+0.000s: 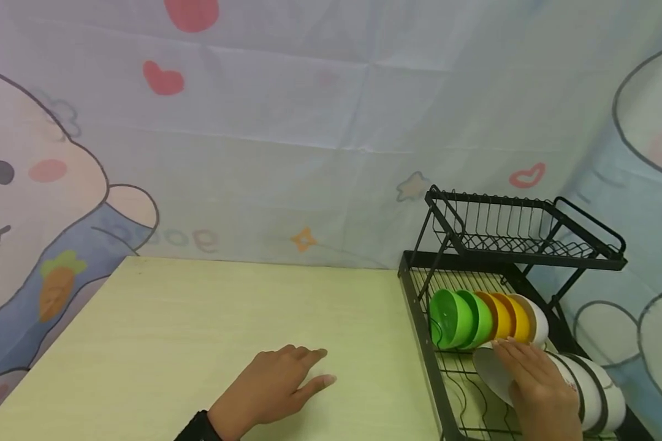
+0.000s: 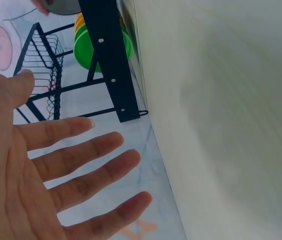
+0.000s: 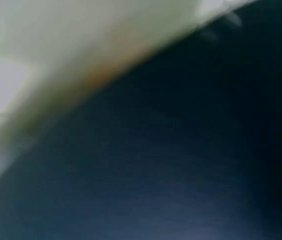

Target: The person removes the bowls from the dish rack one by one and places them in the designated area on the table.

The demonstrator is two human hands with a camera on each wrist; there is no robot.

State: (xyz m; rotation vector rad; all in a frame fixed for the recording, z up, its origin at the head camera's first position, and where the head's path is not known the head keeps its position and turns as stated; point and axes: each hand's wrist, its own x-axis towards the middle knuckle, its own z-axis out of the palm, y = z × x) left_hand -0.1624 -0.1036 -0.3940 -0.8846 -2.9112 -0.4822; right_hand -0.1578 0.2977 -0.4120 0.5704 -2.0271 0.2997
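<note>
My right hand [image 1: 546, 389] holds the nearest white plate [image 1: 492, 371] by its edge, fingers over the top and thumb side against its shaded face. This plate stands on edge in the lower level of a black dish rack [image 1: 431, 380]. More white plates with dark rims [image 1: 598, 392] stand just to its right. In the right wrist view a large dark surface [image 3: 170, 150] fills most of the picture and hides the fingers. My left hand [image 1: 278, 383] hovers over the table with fingers spread and holds nothing; its palm shows in the left wrist view.
Behind the plates, green bowls [image 1: 450, 320], yellow bowls [image 1: 510, 315] and a white bowl [image 1: 536, 318] stand in a row. The rack's upper wire shelf [image 1: 507, 236] overhangs the back. A pale yellow table [image 1: 243, 312] stretches left of the rack, with a printed cloth [image 1: 287, 122] behind.
</note>
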